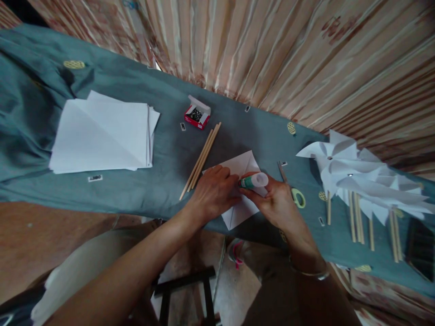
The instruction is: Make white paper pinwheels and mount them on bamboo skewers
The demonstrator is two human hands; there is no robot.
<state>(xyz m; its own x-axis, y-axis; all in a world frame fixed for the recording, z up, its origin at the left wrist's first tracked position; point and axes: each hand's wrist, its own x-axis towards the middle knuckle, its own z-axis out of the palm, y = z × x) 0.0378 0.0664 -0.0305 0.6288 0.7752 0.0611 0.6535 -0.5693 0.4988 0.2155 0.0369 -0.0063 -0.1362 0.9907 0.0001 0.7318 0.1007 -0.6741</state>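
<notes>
A creased square of white paper point(240, 165) lies near the front edge of the cloth-covered table. My left hand point(217, 188) rests over its left side, fingers curled and pressed together on the paper; the fingertips are partly hidden. My right hand point(278, 199) grips a glue stick point(253, 181), green with a white end, tilted over the middle of the sheet. The stick's lower tip is hidden between the hands. Just left of my left hand are several thin wooden sticks point(203, 158). Scissors point(298, 198) with light green handles lie right beside my right hand.
A stack of white paper point(102, 136) lies at the left. An open red box point(197, 114) of small metal pieces stands behind the sticks. Several white paper pinwheels point(350, 172) on wooden sticks are piled at the right, near a dark object point(420, 249). A curtain point(238, 45) hangs behind.
</notes>
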